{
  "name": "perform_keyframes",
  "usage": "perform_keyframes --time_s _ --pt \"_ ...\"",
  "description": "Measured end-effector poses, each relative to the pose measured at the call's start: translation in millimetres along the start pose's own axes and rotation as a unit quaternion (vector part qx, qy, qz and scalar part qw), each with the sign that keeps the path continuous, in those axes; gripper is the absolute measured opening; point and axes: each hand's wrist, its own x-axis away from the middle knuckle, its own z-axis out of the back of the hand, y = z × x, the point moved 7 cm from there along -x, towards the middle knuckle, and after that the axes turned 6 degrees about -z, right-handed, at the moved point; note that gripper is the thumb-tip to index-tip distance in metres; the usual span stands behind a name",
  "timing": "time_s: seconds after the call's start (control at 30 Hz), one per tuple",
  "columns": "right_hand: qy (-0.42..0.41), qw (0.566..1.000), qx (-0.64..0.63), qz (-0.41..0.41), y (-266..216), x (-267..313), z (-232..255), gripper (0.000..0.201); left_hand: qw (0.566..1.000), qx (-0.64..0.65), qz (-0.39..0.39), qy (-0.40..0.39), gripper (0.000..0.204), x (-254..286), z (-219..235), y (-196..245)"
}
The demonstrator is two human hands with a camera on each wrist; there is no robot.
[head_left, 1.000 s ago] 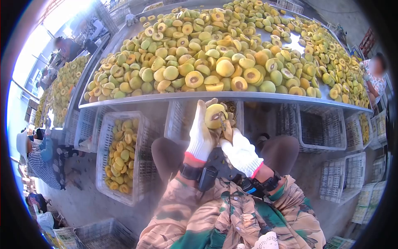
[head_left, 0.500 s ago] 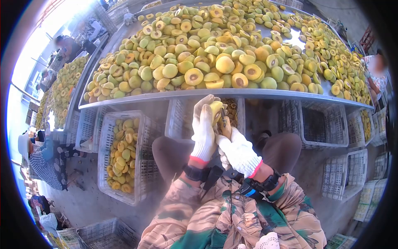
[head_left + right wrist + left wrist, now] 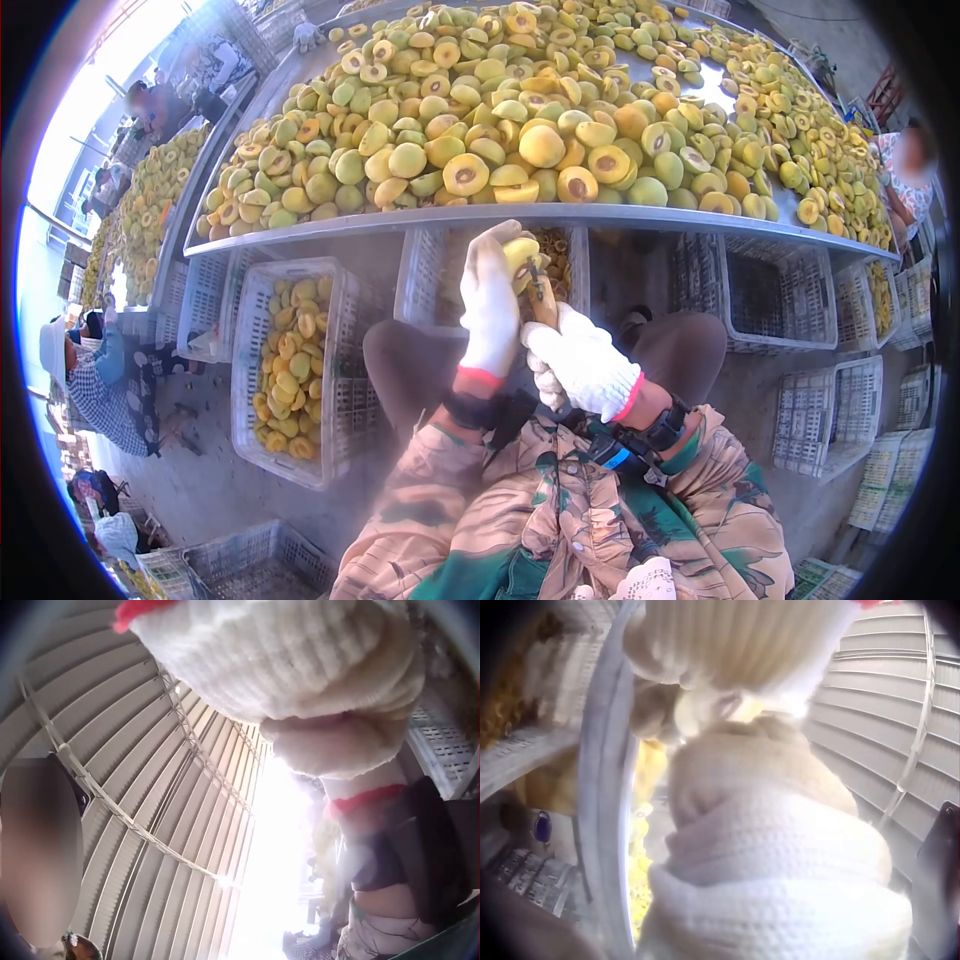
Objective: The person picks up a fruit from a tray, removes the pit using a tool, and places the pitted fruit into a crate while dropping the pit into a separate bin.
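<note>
In the head view my gloved left hand [image 3: 490,295] holds a yellow peach half [image 3: 519,252] in front of the table edge, its fingers bent around the far side. My right hand [image 3: 585,360], gloved in white, grips a small dark metal tool [image 3: 537,280], whose tip sits against the fruit's cut face. The right hand's other fingers are curled below. In the left wrist view the knitted gloves come close together and hide most of the fruit. The right wrist view shows the right glove [image 3: 300,667] with its fingers folded in.
A metal table [image 3: 400,222] heaped with halved peaches stands ahead. Under its edge is a white crate [image 3: 420,280] with brown pieces inside. Another crate [image 3: 345,390] of peach halves stands on the left, with more crates [image 3: 830,415] at right. People work on both sides.
The peach half has turned, so its cut face, facing up earlier, now points towards the right hand. Both hands stay close together, with the tool still at the fruit.
</note>
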Motion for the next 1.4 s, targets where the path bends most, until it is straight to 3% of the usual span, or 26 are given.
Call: perform_keyframes --time_s 0.07,0.1,0.2,0.23,0.37,0.5,0.53,0.6,0.67,0.7,0.8,0.83,0.97,1.2,1.3,1.37,1.4 --pt "-0.02 0.999 -0.028 -0.027 -1 4 -2 0.013 0.993 0.042 0.103 -0.035 0.033 -1 3 -3" --pt "-0.018 0.999 -0.031 -0.023 -1 4 -3 0.013 0.996 0.001 0.083 -0.021 0.033 1 2 3" --pt "-0.008 0.999 -0.037 -0.015 0 3 -4 0.011 0.989 -0.094 -0.117 0.003 0.039 8 -4 14" --pt "-0.005 0.999 -0.034 -0.015 0 4 -4 0.011 0.986 -0.108 -0.127 -0.002 0.042 7 -4 13" --pt "-0.079 0.994 -0.065 -0.039 5 1 -2 0.017 0.991 0.062 0.119 -0.026 0.037 0 5 0" --pt "-0.052 0.997 -0.052 -0.016 3 1 -4 0.017 0.988 -0.129 -0.083 0.002 0.034 8 -2 16" --pt "-0.032 0.999 -0.031 -0.005 4 1 -4 0.017 0.988 -0.108 -0.112 0.003 0.032 10 -3 21" --pt "-0.025 1.0 -0.013 -0.004 4 1 -3 0.017 0.991 -0.096 -0.086 -0.021 0.034 7 -3 21" --pt "-0.05 0.998 -0.019 -0.024 3 2 -3 0.016 0.992 0.022 0.122 -0.035 0.037 -2 6 5" --pt "-0.043 0.999 -0.015 -0.02 2 2 -2 0.016 0.991 0.024 0.124 -0.051 0.04 -1 4 9" --pt "-0.018 1.0 -0.01 -0.003 3 0 -4 0.015 0.996 -0.061 0.048 -0.046 0.035 -4 1 11" --pt "-0.006 1.0 -0.014 0.008 6 -4 -3 0.015 0.994 -0.087 -0.058 -0.039 0.03 2 -4 16" --pt "0.005 0.998 -0.068 0.0 9 -5 -4 0.012 0.995 -0.061 -0.074 -0.034 0.03 12 -6 10" --pt "-0.184 0.959 -0.19 -0.102 12 -6 -4 0.013 0.995 0.046 -0.008 -0.089 0.037 4 9 -4" --pt "-0.212 0.949 -0.208 -0.11 9 -6 -8 0.014 0.994 0.074 -0.014 -0.08 0.036 2 11 -9" --pt "-0.104 0.987 -0.106 -0.059 3 0 -8 0.011 0.995 0.066 -0.051 -0.056 0.037 0 12 -12" --pt "-0.049 0.997 -0.055 -0.033 -1 3 -7 0.011 0.996 0.064 -0.028 -0.062 0.036 0 9 -9"
